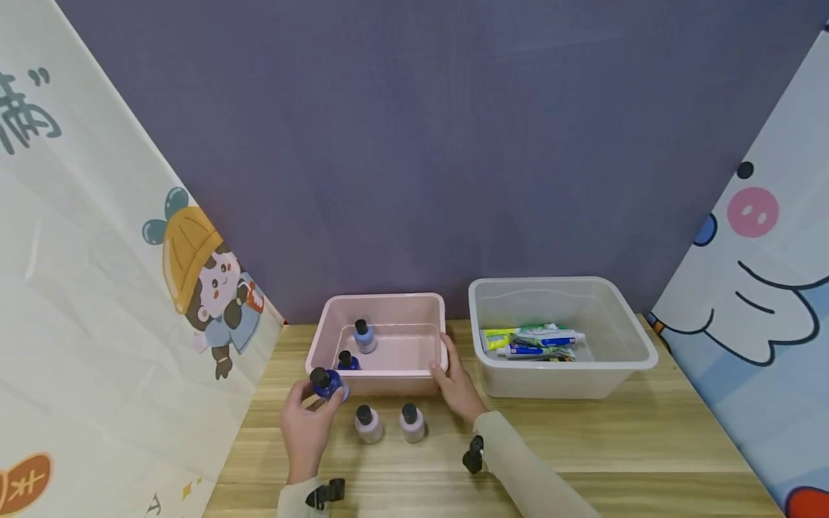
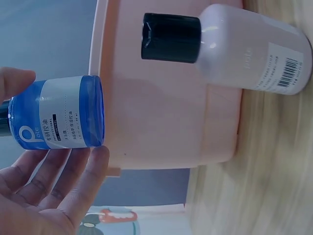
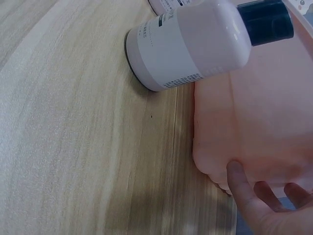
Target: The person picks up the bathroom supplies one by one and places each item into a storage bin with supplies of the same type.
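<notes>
My left hand (image 1: 307,432) pinches a small dark-blue bottle (image 2: 61,112) with a black cap and a white label, thumb on one side and fingertips on the other. It is held up just before the front left corner of a pink plastic bin (image 1: 388,386). Inside that bin stand a light-blue bottle (image 1: 365,338) and another dark-blue bottle (image 1: 348,362), partly hidden by the front wall. With its thumb on the front wall and fingers along the side, my right hand (image 1: 458,385) grips the bin's right front corner. Two pale-pink bottles (image 1: 369,426) (image 1: 411,424) with black caps stand before the bin.
To the right of the pink bin is a larger whitish bin (image 1: 550,381) with several toothpaste-like tubes (image 1: 534,340) in it. The wooden table (image 1: 622,446) backs onto a grey-blue partition (image 1: 453,144). Printed cartoon panels (image 1: 97,288) flank it on both sides.
</notes>
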`<action>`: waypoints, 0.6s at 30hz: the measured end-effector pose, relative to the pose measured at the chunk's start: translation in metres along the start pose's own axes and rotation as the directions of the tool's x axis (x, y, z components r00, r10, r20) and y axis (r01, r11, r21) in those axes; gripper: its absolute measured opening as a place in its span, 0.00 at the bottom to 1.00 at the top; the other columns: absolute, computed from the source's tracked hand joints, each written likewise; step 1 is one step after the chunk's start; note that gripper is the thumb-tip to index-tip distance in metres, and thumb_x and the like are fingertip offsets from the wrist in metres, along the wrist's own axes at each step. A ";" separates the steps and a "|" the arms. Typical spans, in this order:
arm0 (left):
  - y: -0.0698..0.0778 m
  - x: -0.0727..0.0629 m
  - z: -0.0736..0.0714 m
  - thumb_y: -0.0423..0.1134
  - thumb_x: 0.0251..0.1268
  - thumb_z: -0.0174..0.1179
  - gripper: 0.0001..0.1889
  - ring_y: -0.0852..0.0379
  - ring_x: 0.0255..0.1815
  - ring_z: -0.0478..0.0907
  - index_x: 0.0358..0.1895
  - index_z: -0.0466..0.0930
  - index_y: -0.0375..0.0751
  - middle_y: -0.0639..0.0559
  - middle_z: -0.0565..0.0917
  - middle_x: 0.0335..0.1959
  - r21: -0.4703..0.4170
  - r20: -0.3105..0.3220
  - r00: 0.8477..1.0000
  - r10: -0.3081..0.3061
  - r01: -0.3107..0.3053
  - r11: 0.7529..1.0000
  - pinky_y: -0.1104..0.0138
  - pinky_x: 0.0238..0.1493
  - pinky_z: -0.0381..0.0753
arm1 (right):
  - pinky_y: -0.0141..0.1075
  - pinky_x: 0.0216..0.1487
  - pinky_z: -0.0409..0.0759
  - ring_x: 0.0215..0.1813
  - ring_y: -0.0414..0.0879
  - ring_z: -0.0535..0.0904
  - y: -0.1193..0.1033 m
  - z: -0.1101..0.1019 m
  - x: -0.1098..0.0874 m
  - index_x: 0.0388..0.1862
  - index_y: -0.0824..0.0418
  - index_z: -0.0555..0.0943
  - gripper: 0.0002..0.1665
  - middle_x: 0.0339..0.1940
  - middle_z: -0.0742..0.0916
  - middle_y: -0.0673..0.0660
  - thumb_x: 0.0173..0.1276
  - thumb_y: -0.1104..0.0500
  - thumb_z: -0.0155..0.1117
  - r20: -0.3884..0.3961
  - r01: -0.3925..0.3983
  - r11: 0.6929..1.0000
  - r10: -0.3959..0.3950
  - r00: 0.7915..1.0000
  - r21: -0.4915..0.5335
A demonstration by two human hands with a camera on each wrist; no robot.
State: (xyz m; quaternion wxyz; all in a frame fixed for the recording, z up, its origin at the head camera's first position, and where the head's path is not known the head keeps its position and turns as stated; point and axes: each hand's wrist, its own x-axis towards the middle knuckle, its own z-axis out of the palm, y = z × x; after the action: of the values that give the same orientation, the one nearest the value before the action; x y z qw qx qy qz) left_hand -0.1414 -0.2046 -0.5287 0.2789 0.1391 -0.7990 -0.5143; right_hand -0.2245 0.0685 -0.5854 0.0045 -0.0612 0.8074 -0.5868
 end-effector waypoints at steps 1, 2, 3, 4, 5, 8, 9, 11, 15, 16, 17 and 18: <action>0.001 0.000 0.001 0.35 0.48 0.80 0.25 0.55 0.48 0.80 0.52 0.83 0.35 0.41 0.86 0.47 -0.004 0.003 1.000 0.002 -0.002 1.000 0.62 0.47 0.88 | 0.67 0.76 0.59 0.80 0.66 0.60 0.000 0.000 0.000 0.82 0.28 0.47 0.40 0.84 0.61 0.63 0.80 0.39 0.52 0.001 0.004 1.000 -0.004 1.000 -0.001; 0.003 0.001 0.001 0.35 0.48 0.80 0.25 0.53 0.49 0.81 0.52 0.83 0.35 0.41 0.86 0.47 -0.008 0.006 1.000 0.004 -0.004 1.000 0.62 0.47 0.88 | 0.66 0.76 0.59 0.81 0.65 0.60 0.000 0.000 0.000 0.82 0.28 0.47 0.40 0.84 0.61 0.62 0.80 0.39 0.52 0.002 0.000 1.000 0.000 1.000 0.002; 0.004 0.002 0.002 0.35 0.48 0.80 0.25 0.52 0.49 0.81 0.52 0.83 0.35 0.40 0.86 0.47 -0.011 0.010 1.000 0.005 -0.004 1.000 0.62 0.47 0.88 | 0.66 0.77 0.59 0.81 0.65 0.60 -0.001 0.000 0.000 0.82 0.27 0.46 0.40 0.84 0.61 0.62 0.80 0.39 0.52 0.002 0.000 1.000 0.000 1.000 0.003; 0.005 0.002 0.002 0.35 0.48 0.80 0.25 0.51 0.49 0.81 0.52 0.83 0.35 0.41 0.86 0.47 -0.012 0.017 1.000 0.000 0.000 1.000 0.63 0.47 0.88 | 0.66 0.77 0.59 0.81 0.65 0.60 -0.001 0.000 0.000 0.82 0.26 0.46 0.40 0.84 0.61 0.62 0.79 0.39 0.52 0.003 -0.002 1.000 0.002 1.000 0.005; 0.006 0.003 0.002 0.35 0.49 0.80 0.25 0.50 0.48 0.81 0.52 0.83 0.35 0.41 0.86 0.47 -0.010 0.024 1.000 -0.005 0.005 1.000 0.64 0.46 0.88 | 0.66 0.77 0.59 0.81 0.65 0.60 -0.001 0.000 0.000 0.82 0.26 0.46 0.40 0.84 0.61 0.62 0.79 0.38 0.52 0.004 -0.003 1.000 0.003 1.000 0.004; 0.010 0.005 0.002 0.37 0.49 0.80 0.26 0.48 0.48 0.82 0.53 0.82 0.36 0.41 0.86 0.47 0.000 0.043 0.999 -0.016 0.016 1.000 0.70 0.44 0.87 | 0.66 0.77 0.59 0.81 0.65 0.59 -0.001 -0.001 0.000 0.81 0.24 0.45 0.40 0.85 0.60 0.61 0.79 0.37 0.52 0.004 -0.007 1.000 0.007 1.000 0.006; 0.012 0.006 0.002 0.37 0.50 0.80 0.26 0.48 0.48 0.82 0.53 0.82 0.36 0.41 0.86 0.47 0.000 0.048 0.999 -0.016 0.016 1.000 0.71 0.44 0.87 | 0.66 0.77 0.58 0.81 0.65 0.59 -0.001 -0.001 0.001 0.81 0.24 0.45 0.40 0.85 0.60 0.61 0.79 0.37 0.52 0.004 -0.006 1.000 0.006 1.000 0.006; 0.014 0.007 0.001 0.38 0.50 0.80 0.26 0.47 0.49 0.82 0.53 0.82 0.36 0.40 0.86 0.47 0.000 0.057 0.998 -0.010 0.010 1.000 0.73 0.44 0.86 | 0.66 0.77 0.58 0.81 0.65 0.59 -0.001 -0.001 0.001 0.81 0.24 0.45 0.40 0.85 0.59 0.61 0.79 0.37 0.52 0.003 -0.007 1.000 0.007 1.000 0.004; 0.017 0.010 0.000 0.38 0.51 0.80 0.26 0.46 0.49 0.82 0.53 0.82 0.35 0.39 0.85 0.48 -0.012 0.070 0.998 0.007 -0.006 1.000 0.66 0.46 0.88 | 0.66 0.77 0.58 0.81 0.65 0.59 -0.001 -0.001 0.001 0.81 0.23 0.45 0.39 0.85 0.59 0.61 0.79 0.37 0.52 0.004 -0.013 1.000 0.013 1.000 0.003; 0.017 0.011 -0.001 0.39 0.51 0.80 0.26 0.45 0.49 0.83 0.53 0.82 0.35 0.39 0.85 0.48 -0.015 0.070 0.997 0.008 -0.007 1.000 0.64 0.46 0.89 | 0.66 0.77 0.58 0.81 0.65 0.59 -0.002 -0.001 0.001 0.81 0.23 0.45 0.39 0.85 0.60 0.61 0.79 0.37 0.52 0.005 -0.016 1.000 0.016 1.000 0.004; 0.018 0.011 -0.001 0.39 0.51 0.80 0.26 0.44 0.48 0.83 0.53 0.82 0.34 0.39 0.85 0.47 -0.017 0.071 0.997 0.013 -0.012 1.000 0.63 0.46 0.89 | 0.66 0.77 0.58 0.81 0.65 0.59 -0.002 -0.001 0.001 0.81 0.23 0.45 0.39 0.85 0.60 0.61 0.79 0.36 0.52 0.008 -0.019 1.000 0.019 1.000 0.003; 0.019 0.011 -0.001 0.38 0.51 0.80 0.26 0.44 0.48 0.83 0.53 0.82 0.35 0.39 0.85 0.47 -0.020 0.071 0.997 0.015 -0.014 1.000 0.62 0.45 0.89 | 0.66 0.77 0.58 0.81 0.65 0.59 -0.002 -0.001 0.001 0.81 0.23 0.45 0.39 0.85 0.59 0.61 0.79 0.36 0.51 0.012 -0.020 1.000 0.020 1.000 0.005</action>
State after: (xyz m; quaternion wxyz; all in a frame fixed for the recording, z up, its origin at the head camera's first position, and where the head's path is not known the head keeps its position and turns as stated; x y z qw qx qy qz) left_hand -0.1487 -0.2029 -0.5082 0.2553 0.1122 -0.8044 -0.5245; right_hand -0.2249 0.0684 -0.5834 0.0154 -0.0564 0.8064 -0.5884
